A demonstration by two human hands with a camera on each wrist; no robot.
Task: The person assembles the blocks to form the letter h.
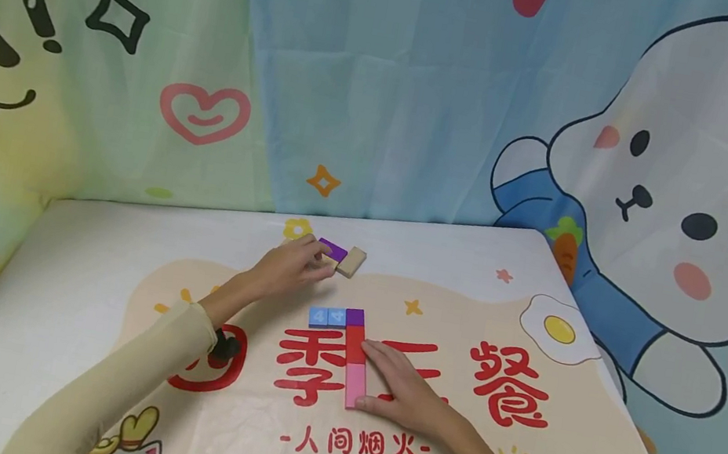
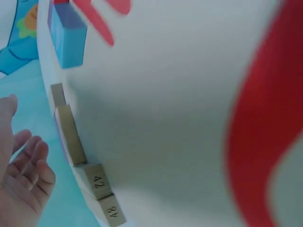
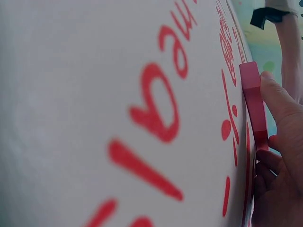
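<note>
Head view, and the right hand (image 1: 406, 388) has thumb and index finger spread, touching the side of a strip at centre; nothing is clutched. Up at upper centre, the left hand (image 1: 289, 267) hovers by the wooden pieces, fingers relaxed and loosely bent; whether they touch, I can't tell.

Count the coloured run: one pink block (image 1: 355, 386) at its lower end, one red block (image 1: 355, 345) above, one purple block (image 1: 354, 317) on top, then two blue blocks (image 1: 328, 317) reaching left, each marked with a pale 4. Five pieces, flat and edge to edge, making a corner!

Left wrist view counts four wooden pieces (image 2: 71, 135) in a row: one long, purple along one side, and two numbered 42 and 48.

Further out, the printed surface (image 1: 89, 247) carries one fried egg at right; one cartoon rabbit (image 1: 668, 204) fills the curtain, upper right.
</note>
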